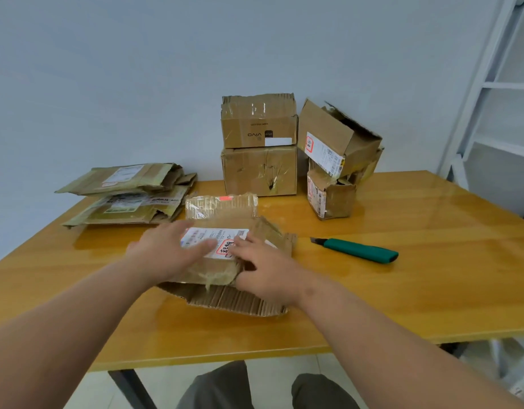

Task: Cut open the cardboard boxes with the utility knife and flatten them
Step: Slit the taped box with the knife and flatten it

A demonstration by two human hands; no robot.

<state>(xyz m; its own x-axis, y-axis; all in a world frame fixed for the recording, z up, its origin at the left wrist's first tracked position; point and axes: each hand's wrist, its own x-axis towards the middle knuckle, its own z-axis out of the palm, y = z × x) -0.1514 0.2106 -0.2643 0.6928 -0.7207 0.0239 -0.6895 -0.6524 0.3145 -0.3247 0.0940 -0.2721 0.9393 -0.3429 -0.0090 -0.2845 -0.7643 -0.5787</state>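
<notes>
A cut-open cardboard box (225, 261) lay pressed nearly flat on the orange-brown counter (432, 290), and everything else is placed from it. Its white shipping label (209, 237) with a red-bordered stamp faced up, a taped flap stood up at its far edge, and a corrugated flap stuck out toward the person at its near edge.

The left hand (169, 249) rested on top of the box, over the left part of the label, its fingers stretched out flat and pressing down without grasping anything. The right hand (260, 270) lay on the box's right half beside the label, fingers likewise extended and spread; the thumb seemed to sit at the near edge of the top panel, though the blur there leaves that unsure.

To the right of the box, apart from it, the green utility knife (358, 249) lay on the counter with its blade end pointing back toward the box, touched by neither hand.

Beyond the box and to its left sat a stack of flattened boxes (128, 196). Directly behind it, two uncut boxes (259, 146) stood one on the other against the wall. To the right of those, a torn-open box (334, 140) leaned tilted on a smaller crumpled box (331, 196).
</notes>
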